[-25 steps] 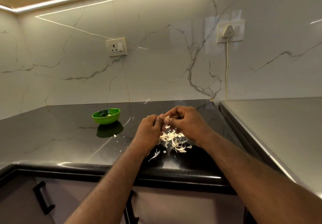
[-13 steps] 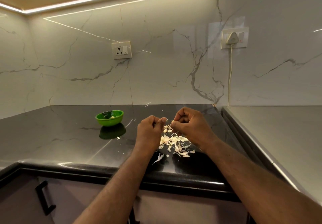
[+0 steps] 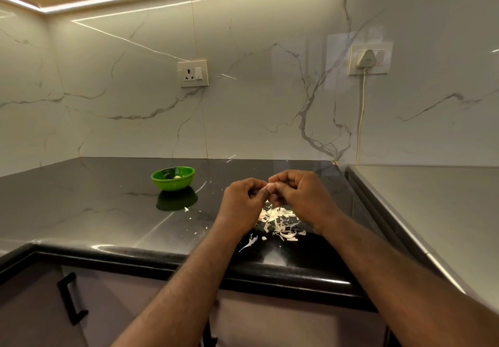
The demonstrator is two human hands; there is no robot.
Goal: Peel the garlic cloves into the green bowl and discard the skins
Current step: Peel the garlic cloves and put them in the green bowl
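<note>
Closely, the left hand (image 3: 243, 206) and right hand (image 3: 302, 198) pinch one garlic clove (image 3: 270, 186) in curled fingers (image 3: 282, 178), with the green bowl (image 3: 172, 183) off left, nearer the left hand.

Half a sec. ago the two hands are apart, w/ a small gap betw. the fingertips. Now the left hand (image 3: 243, 203) and the right hand (image 3: 305, 198) are together again, fingertips touching, like 1 sec. ago. The curled fingers of the right hand now lie just over the left thumb tip. Betw. the fingertips the garlic clove (image 3: 270, 185) shows as a small pale bit, pinched from both sides; half a sec. ago it is not clear there. Both hands now sit slightly more to the right in the view, above the far part of the skin pile (image 3: 279, 219). Whether the pile grows, I cannot tell.
</note>
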